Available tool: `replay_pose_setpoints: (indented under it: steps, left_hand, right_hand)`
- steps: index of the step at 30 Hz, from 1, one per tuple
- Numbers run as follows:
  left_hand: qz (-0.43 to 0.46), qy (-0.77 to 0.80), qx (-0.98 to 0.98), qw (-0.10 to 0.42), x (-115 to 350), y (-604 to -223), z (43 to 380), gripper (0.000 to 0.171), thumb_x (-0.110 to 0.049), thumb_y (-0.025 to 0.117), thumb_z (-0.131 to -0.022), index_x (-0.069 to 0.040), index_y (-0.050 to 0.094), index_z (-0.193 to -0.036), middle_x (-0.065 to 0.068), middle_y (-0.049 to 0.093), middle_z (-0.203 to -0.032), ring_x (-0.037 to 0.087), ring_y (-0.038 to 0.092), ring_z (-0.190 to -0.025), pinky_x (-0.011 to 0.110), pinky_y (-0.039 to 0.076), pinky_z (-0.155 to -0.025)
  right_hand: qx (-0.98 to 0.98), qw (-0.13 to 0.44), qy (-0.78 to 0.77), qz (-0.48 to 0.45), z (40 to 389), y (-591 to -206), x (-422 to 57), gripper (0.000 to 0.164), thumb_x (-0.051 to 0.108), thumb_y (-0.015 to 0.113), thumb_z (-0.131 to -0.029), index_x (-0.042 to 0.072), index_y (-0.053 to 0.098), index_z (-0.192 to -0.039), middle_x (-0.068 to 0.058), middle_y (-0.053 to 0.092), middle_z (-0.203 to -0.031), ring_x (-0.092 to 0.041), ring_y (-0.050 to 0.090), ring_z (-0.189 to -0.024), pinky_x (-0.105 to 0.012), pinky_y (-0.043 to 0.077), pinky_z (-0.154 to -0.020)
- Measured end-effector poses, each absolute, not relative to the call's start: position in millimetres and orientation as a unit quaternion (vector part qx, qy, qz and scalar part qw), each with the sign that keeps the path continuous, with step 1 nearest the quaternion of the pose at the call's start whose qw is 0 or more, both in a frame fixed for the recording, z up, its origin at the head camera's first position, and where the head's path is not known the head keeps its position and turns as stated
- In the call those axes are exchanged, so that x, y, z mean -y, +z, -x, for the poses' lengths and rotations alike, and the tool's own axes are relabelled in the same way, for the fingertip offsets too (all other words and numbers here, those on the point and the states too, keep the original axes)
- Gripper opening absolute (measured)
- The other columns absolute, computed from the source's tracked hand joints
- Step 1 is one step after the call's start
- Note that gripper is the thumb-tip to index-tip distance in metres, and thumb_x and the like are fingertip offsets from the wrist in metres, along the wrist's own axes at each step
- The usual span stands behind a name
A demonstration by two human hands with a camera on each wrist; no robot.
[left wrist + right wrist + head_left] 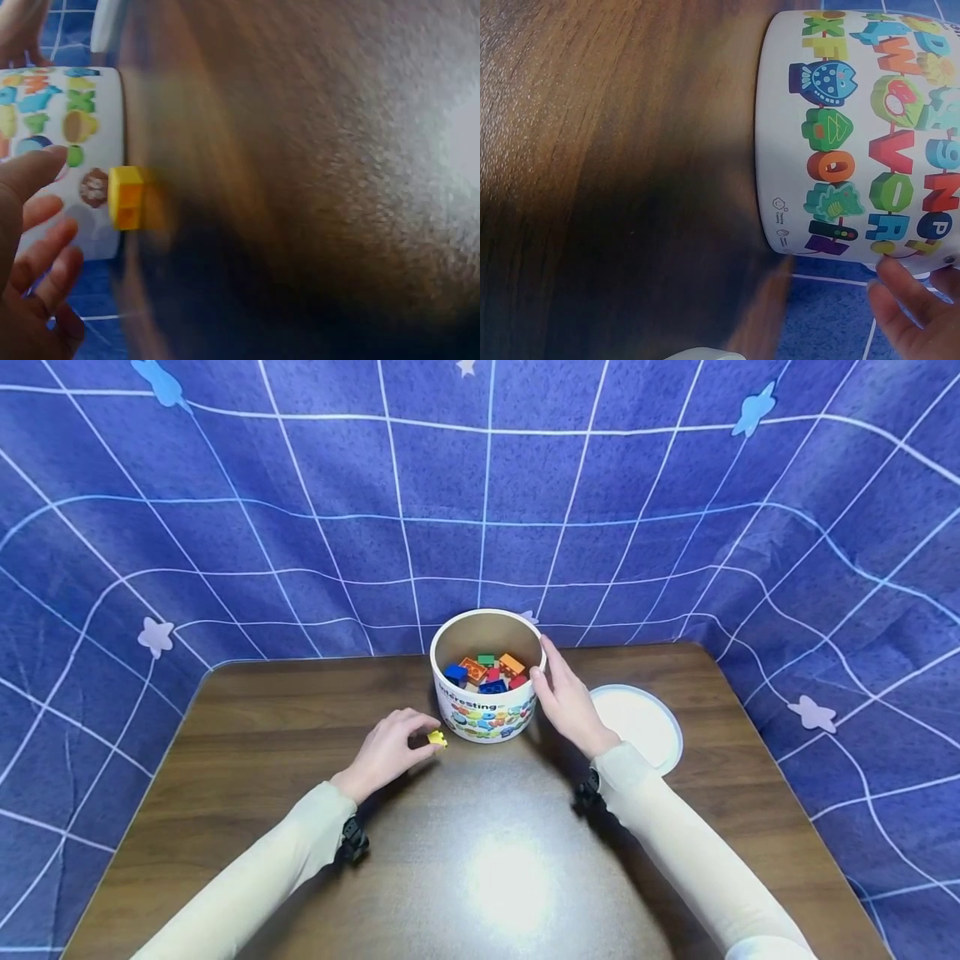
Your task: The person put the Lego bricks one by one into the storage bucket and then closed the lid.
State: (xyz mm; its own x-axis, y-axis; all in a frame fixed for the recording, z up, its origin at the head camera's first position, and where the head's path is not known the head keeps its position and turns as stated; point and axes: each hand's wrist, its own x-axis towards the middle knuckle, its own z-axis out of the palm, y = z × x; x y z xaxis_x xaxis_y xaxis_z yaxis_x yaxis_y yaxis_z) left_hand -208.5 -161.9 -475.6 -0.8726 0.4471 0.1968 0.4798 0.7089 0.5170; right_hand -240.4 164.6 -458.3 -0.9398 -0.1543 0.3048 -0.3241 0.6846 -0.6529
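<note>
A round white tub [487,714] printed with colourful letters and pictures stands towards the back of the table. Toy bricks in blue, orange [512,665], green and red lie inside it. My right hand [566,697] rests against the tub's right side, fingers fairly straight and thumb near the rim; its fingertips [889,274] touch the printed wall. Left of the tub, a small yellow toy brick [437,739] sits on the tabletop. Around it hover the spread thumb and fingers of my left hand [390,747]; the left wrist view shows them apart from the brick [127,197].
Partly under the right forearm, a white round lid [637,727] lies on the wooden table [285,710]. A blue curtain [450,468] with white lines and stars hangs behind and at both sides. Bright glare marks the table's front middle.
</note>
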Motion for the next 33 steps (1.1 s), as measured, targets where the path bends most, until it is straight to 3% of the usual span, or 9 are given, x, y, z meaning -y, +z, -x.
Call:
replay_pose_setpoints:
  steps: [9, 22, 28, 33]
  left_hand:
    - [0.232, -0.253, 0.939, 0.006, 160.4, -492.0, 216.1, 0.046, -0.034, 0.087, -0.086, -0.008, 0.074, -0.122, 0.009, 0.071, -0.113, 0.031, 0.065, -0.108, 0.053, 0.054, -0.093]
    - [0.241, -0.234, 0.942, -0.01, 160.2, -491.4, 220.2, 0.032, -0.027, 0.085, -0.088, -0.009, 0.076, -0.113, 0.007, 0.074, -0.107, 0.025, 0.065, -0.095, 0.046, 0.056, -0.086]
    - [0.22, -0.269, 0.938, 0.012, 166.7, -477.8, 222.3, 0.032, -0.028, 0.084, -0.09, -0.012, 0.076, -0.116, 0.004, 0.072, -0.102, 0.022, 0.06, -0.09, 0.043, 0.052, -0.078]
    - [0.194, -0.3, 0.933, 0.034, 170.9, -461.6, 228.0, 0.033, -0.026, 0.083, -0.091, -0.011, 0.076, -0.119, 0.006, 0.075, -0.106, 0.024, 0.063, -0.093, 0.045, 0.053, -0.079]
  right_hand:
    - [0.909, 0.113, 0.378, -0.133, 239.6, -459.2, -163.2, 0.069, 0.051, 0.037, -0.11, 0.016, 0.021, -0.168, -0.011, 0.032, -0.169, -0.032, 0.042, -0.149, -0.053, 0.038, -0.119]
    - [0.909, 0.119, 0.377, -0.133, 242.8, -457.9, -163.3, 0.069, 0.052, 0.038, -0.11, 0.016, 0.022, -0.167, -0.012, 0.034, -0.168, -0.034, 0.043, -0.147, -0.053, 0.039, -0.118]
    - [0.909, 0.116, 0.377, -0.133, 241.6, -458.4, -162.8, 0.068, 0.049, 0.038, -0.11, 0.015, 0.022, -0.167, -0.012, 0.033, -0.168, -0.034, 0.042, -0.148, -0.053, 0.038, -0.119]
    - [0.909, 0.121, 0.375, -0.133, 241.5, -459.5, -164.3, 0.069, 0.049, 0.038, -0.111, 0.013, 0.023, -0.167, -0.013, 0.034, -0.168, -0.034, 0.043, -0.148, -0.054, 0.038, -0.119]
